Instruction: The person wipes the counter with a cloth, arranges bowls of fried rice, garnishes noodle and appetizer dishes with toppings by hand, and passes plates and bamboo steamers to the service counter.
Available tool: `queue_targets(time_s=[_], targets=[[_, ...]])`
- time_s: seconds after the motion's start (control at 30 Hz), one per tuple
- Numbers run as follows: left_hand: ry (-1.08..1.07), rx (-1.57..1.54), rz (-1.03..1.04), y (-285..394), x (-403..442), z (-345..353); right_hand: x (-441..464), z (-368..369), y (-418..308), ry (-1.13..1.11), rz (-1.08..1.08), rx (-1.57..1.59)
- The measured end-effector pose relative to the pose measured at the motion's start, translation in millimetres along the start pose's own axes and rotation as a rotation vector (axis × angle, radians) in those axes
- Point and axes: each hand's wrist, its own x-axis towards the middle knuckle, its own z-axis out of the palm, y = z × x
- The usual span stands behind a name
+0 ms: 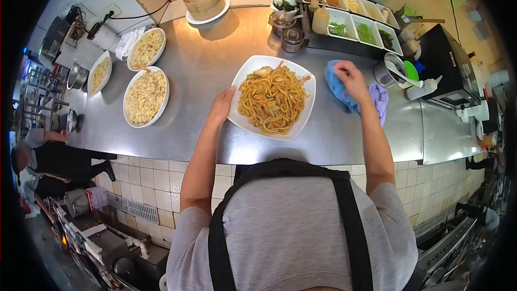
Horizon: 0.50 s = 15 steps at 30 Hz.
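Note:
A white, square-sided plate (240, 120) of stir-fried noodles (274, 99) rests on the steel counter in front of me. At its left edge, my left hand (221, 105) grips the rim, thumb on top and the other fingers partly hidden. To the right of the plate, my right hand (353, 80) is closed on a blue cloth (338, 87), fingertips bent down onto it. A purple cloth (379, 99) lies just beside that hand, partly behind the wrist.
Fried rice fills several white bowls (164, 109) at left. A bamboo steamer (204, 4) stands at the back. Toppings sit in a rack (328, 42) behind, near lidded glass jars (292, 40). At right are a metal pot (389, 71) and black oven (448, 67). Another person (48, 153) is far left.

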Motion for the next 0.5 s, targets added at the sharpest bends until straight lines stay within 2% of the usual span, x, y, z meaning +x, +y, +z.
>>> queue_targets(time_s=[0.1, 0.2, 0.3, 0.4, 0.5], targets=[[0.015, 0.02, 0.086, -6, 31, 5, 33, 48, 11, -0.103, -0.015, 0.105], [-0.071, 0.001, 0.076, 12, 36, 5, 69, 85, -18, -0.272, 0.226, 0.268], [-0.149, 0.018, 0.076, 22, 44, 2, 106, 116, -37, -0.384, 0.136, 0.102], [-0.209, 0.034, 0.107, 24, 61, -4, 124, 137, -54, -0.504, -0.203, -0.168], [-0.251, 0.067, 0.122, 22, 68, -8, 130, 144, -49, -0.548, -0.343, -0.209]])
